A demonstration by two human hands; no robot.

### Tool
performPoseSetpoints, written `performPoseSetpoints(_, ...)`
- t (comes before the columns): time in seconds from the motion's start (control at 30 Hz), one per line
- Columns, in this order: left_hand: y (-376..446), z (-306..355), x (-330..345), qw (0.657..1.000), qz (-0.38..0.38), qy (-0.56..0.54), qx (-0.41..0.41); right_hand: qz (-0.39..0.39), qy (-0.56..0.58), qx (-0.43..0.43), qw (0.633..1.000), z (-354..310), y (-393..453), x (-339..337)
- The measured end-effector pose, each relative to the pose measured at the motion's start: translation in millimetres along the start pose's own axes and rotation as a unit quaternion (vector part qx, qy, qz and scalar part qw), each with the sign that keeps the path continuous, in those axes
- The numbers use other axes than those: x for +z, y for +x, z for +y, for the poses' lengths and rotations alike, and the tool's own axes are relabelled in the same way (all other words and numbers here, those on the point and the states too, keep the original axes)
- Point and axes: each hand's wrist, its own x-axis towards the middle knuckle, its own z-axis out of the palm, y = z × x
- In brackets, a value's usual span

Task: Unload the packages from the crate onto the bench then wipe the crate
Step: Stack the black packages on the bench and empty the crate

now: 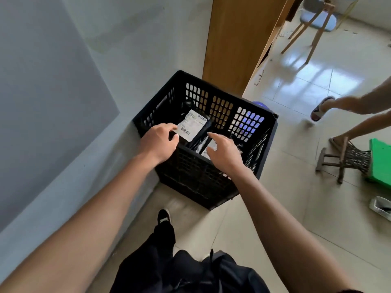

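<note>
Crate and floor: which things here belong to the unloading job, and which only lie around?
Job: crate, labelled package, other packages, left hand, right hand.

Lying about: stool, green board, chair, cabinet.

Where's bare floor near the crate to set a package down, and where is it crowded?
Bare tile lies right of the black crate, between it and the small wooden stool, and in front of it by the person's shoe. The crate's left side is tight against the wall. Inside, packages and both hands, left hand and right hand, crowd it.
</note>
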Motion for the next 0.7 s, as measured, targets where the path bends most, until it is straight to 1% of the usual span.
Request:
performPoseSetpoints(0.1,46.4,-19.4,4.1,0.999,-0.034,0.001,0.018,-0.04,-0.034,0.036,0.998,-4.5,44.5,15.0)
performPoseSetpoints(0.2,87.4,-30.7,14.7,0.995,-0.089,0.027,0.033,-0.054,-0.026,0.08,0.995,0.4,76.6,28.1)
performPoseSetpoints(0.3,115.4,-38.0,28.4,0.988,-0.146,0.045,0.016,-0.071,-0.009,0.112,0.991,10.2,94.1,40.3)
performPoseSetpoints(0.4,134.1,-41.8,46.2,0.979,-0.195,0.062,-0.012,-0.104,-0.016,0.127,0.986,25.7,110.5,51.9)
performPoseSetpoints(0.57,154.8,-47.2,63.5,0.968,-0.228,0.095,-0.053,-0.144,-0.033,0.13,0.98,49.3,136.1,72.6)
performPoseSetpoints(0.7,167.2,-52.3,72.1,0.967,-0.226,0.087,-0.078,-0.15,-0.008,0.148,0.977,55.6,153.5,87.0)
